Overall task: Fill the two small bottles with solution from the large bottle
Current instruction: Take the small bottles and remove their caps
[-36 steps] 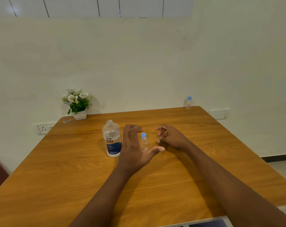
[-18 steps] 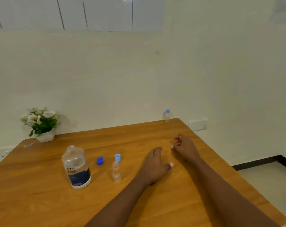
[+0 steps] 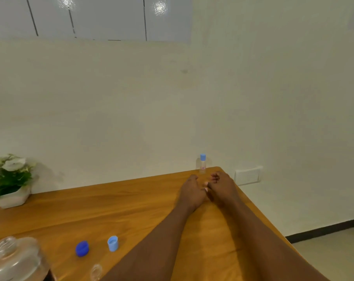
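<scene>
Two hands sit out at the far right corner of the wooden table (image 3: 111, 209), just short of the capped small bottle (image 3: 202, 164), and neither one touches it. That bottle stands upright right at the far edge, against the wall, with its light blue top on.

As far as we can see, our left hand (image 3: 192, 192) lies back-up with its fingers loosely bent and nothing in it. Our right hand (image 3: 222, 187) is beside it with the fingers curled in like a loose fist, also holding nothing we can make out. The two hands meet around the thumbs.

Everything else for the job is well apart from the hands, down at the near left. The large bottle (image 3: 15, 260) is there with its neck open, blurry and partly cut off by the frame edge. The dark blue cap (image 3: 82, 248) and the light blue cap (image 3: 113, 243) lie loose on the table to its right. The uncapped small bottle (image 3: 96, 271) is just nearer than those caps, only its top showing.

Over on the far left we've got a potted plant (image 3: 7, 179) with white flowers, and a wall plate (image 3: 247, 175) sits on the wall right of the corner.
</scene>
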